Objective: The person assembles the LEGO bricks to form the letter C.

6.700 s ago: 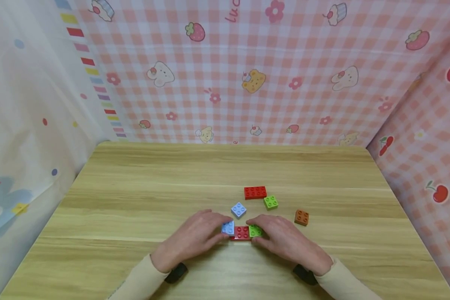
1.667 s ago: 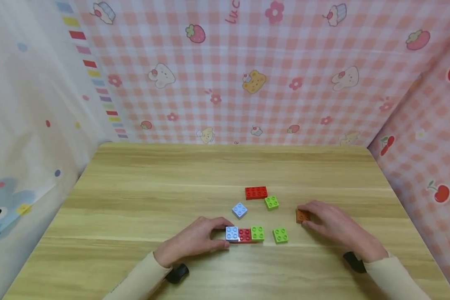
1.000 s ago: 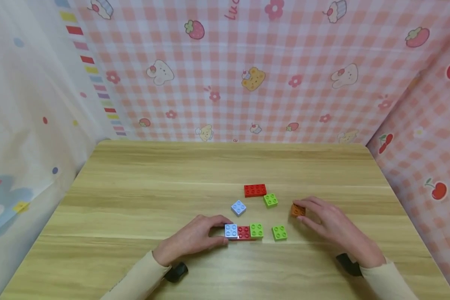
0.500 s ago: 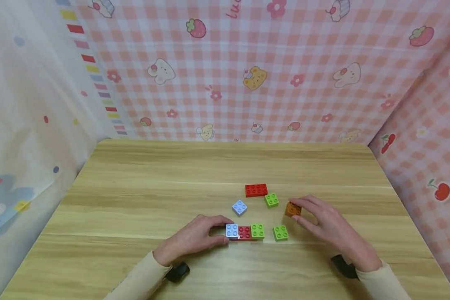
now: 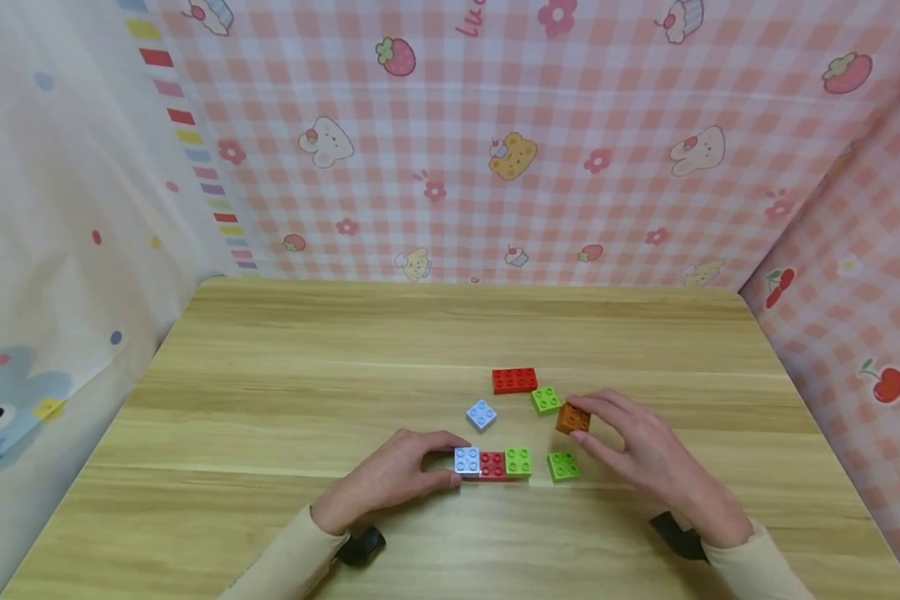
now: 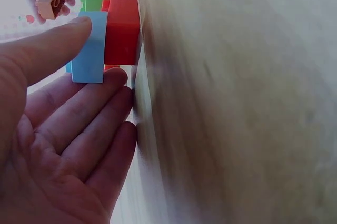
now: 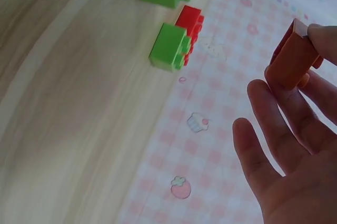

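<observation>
My left hand (image 5: 390, 479) pinches a light blue 2x2 toy building brick (image 5: 467, 460) between thumb and fingers. That brick sits on the left end of a longer red brick (image 5: 492, 465), and a green brick (image 5: 518, 462) sits on its right end. The left wrist view shows the thumb against the blue brick (image 6: 90, 50). Held by thumb and fingertips of my right hand (image 5: 648, 454) is an orange-brown 2x2 brick (image 5: 573, 419). In the right wrist view this brick (image 7: 293, 58) is tilted and raised off the table, its hollow underside partly showing.
A loose green brick (image 5: 563, 467) lies just right of the joined bricks. Behind them are a loose light blue brick (image 5: 482, 415), another green brick (image 5: 546, 400) and a red 2x4 brick (image 5: 514, 380). Patterned cloth (image 5: 435, 108) hangs behind the wooden table (image 5: 307, 333).
My right hand left the green brick on the red one, took the orange-brown brick at the right, lifted it and carried it left. My left hand stays at the blue brick.
</observation>
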Action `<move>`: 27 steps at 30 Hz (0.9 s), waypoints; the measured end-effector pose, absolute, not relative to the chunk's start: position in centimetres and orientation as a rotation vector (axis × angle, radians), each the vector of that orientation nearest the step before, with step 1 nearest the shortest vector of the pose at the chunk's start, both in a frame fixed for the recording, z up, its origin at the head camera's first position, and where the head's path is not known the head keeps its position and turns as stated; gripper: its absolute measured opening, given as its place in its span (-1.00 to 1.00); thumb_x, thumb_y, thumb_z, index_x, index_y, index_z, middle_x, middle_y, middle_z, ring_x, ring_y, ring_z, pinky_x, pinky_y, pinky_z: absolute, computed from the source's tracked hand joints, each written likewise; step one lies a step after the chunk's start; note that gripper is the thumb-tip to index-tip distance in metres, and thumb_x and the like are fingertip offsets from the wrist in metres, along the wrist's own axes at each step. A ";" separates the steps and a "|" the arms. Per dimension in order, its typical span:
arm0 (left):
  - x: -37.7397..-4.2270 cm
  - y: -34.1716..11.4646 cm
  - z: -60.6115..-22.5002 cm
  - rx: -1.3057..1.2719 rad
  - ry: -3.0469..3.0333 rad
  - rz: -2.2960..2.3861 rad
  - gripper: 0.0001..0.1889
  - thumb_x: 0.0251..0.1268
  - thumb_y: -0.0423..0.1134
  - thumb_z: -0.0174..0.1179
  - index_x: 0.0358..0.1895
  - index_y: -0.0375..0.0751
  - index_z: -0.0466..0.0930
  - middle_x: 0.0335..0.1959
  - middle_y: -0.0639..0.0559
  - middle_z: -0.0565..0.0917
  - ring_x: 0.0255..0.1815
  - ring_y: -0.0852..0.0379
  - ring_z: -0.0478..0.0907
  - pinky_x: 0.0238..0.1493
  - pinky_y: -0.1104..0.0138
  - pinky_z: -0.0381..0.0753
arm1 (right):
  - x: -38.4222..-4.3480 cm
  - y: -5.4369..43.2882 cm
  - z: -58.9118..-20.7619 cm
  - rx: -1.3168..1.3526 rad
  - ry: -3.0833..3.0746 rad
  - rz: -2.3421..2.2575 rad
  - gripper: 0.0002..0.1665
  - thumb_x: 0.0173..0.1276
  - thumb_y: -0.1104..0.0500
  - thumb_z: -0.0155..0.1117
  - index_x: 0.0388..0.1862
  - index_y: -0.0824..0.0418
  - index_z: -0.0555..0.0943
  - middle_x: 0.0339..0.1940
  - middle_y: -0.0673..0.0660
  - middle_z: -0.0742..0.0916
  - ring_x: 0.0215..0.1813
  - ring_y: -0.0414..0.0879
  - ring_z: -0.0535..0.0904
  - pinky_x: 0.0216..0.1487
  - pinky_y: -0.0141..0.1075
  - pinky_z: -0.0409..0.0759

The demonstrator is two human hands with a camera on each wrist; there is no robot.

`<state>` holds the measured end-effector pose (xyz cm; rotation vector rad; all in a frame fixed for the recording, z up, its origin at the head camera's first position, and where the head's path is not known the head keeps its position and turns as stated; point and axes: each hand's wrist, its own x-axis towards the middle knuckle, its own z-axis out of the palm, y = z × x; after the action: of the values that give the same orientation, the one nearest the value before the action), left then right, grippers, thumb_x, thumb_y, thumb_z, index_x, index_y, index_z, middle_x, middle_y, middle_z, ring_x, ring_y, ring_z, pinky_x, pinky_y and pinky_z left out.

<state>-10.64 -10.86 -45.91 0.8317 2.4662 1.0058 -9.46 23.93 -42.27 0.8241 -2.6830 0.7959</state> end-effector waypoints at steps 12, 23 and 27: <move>-10.5 -10.8 -45.9 0.828 2.475 1.020 -0.57 0.41 -0.11 0.38 0.28 -0.06 0.63 0.14 0.07 0.74 0.06 0.24 0.63 0.16 0.20 0.63 | -9.3 22.0 -41.8 0.906 -2.680 0.825 -0.48 0.34 0.17 0.52 0.26 0.21 0.65 0.12 0.06 0.73 0.12 -0.02 0.69 0.08 -0.03 0.73; -10.4 -10.8 -46.0 0.829 2.483 1.025 -0.57 0.40 -0.10 0.38 0.28 -0.06 0.63 0.13 0.06 0.75 0.11 0.20 0.64 0.19 0.18 0.63 | -9.1 20.2 -42.1 1.001 -2.672 0.764 -0.44 0.28 0.14 0.57 0.25 0.20 0.67 0.14 0.10 0.73 0.15 0.01 0.68 0.12 -0.01 0.71; -10.4 -10.7 -46.0 0.817 2.483 1.022 -0.56 0.40 -0.10 0.38 0.29 -0.05 0.63 0.15 0.05 0.74 0.13 0.17 0.65 0.21 0.17 0.62 | -9.0 19.5 -42.0 1.038 -2.677 0.774 -0.46 0.31 0.10 0.55 0.25 0.18 0.67 0.13 0.06 0.74 0.15 -0.04 0.67 0.12 -0.06 0.71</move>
<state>-10.43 -10.72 -46.02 0.8166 2.4825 1.0224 -8.98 19.54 -42.01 1.0380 -2.6766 0.7736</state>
